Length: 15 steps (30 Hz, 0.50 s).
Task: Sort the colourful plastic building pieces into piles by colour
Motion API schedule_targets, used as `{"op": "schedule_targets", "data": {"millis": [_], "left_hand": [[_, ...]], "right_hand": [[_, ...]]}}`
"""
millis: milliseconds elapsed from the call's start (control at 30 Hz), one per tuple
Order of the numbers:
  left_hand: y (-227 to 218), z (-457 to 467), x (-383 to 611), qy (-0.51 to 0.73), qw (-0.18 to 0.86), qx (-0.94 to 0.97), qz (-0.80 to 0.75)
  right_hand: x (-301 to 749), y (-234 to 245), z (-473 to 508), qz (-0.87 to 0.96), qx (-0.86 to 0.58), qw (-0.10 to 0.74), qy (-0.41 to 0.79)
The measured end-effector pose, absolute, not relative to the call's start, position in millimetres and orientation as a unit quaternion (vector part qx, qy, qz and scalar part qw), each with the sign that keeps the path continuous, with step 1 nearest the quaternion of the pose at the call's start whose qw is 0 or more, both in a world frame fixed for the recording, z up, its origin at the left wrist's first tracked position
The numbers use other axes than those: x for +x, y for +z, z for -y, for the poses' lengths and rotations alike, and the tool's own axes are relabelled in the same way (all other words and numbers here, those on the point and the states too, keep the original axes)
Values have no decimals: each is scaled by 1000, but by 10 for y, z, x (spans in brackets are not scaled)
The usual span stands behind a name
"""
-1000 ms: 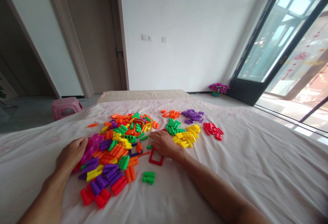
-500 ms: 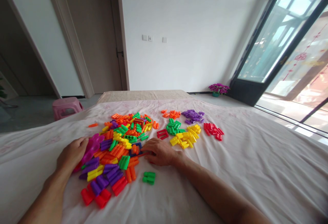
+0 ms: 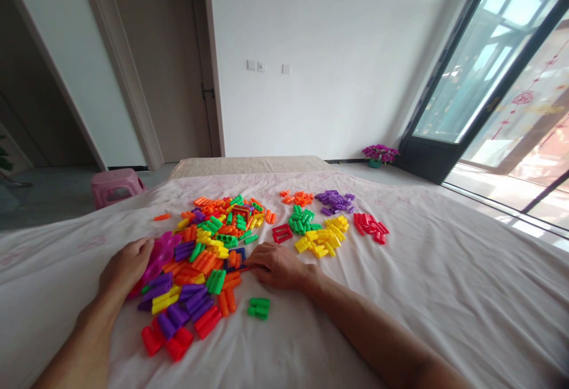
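Note:
My left hand [image 3: 127, 264] is closed on the near edge of a magenta flower-shaped plastic piece [image 3: 162, 249], at the left side of a mixed heap of plastic building blocks [image 3: 207, 258]. The heap has orange, purple, green, yellow and red tube-shaped blocks. At its right side, my right hand [image 3: 275, 265] rests low with the fingers bent together. Its fingertips are beside a dark blue square frame [image 3: 241, 254] and a thin reddish-orange piece; what they grip is hidden. A single green block [image 3: 258, 308] lies nearer to me, below the right hand.
Sorted piles of orange [image 3: 297, 198], purple [image 3: 335, 201], green [image 3: 302, 220], yellow [image 3: 323, 237] and red blocks [image 3: 371, 227] lie to the right on the pale cloth [image 3: 422, 270]. A red frame [image 3: 281, 233] sits beside them. A pink stool [image 3: 118, 186] stands at left.
My right hand has shifted very slightly, staying beside the blue frame. The left hand and the blocks look the same.

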<state>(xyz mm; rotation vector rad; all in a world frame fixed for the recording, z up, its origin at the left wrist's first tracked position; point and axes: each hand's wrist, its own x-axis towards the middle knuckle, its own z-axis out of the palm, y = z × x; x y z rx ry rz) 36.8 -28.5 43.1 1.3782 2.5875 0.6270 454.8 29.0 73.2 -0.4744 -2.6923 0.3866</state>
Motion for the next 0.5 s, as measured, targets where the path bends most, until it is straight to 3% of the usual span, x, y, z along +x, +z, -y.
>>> {"op": "schedule_targets", "data": {"millis": [500], "left_hand": [[430,276,359,191,78,452,-868]], "right_hand": [[4559,745,-280,956,-187,184,129]]}}
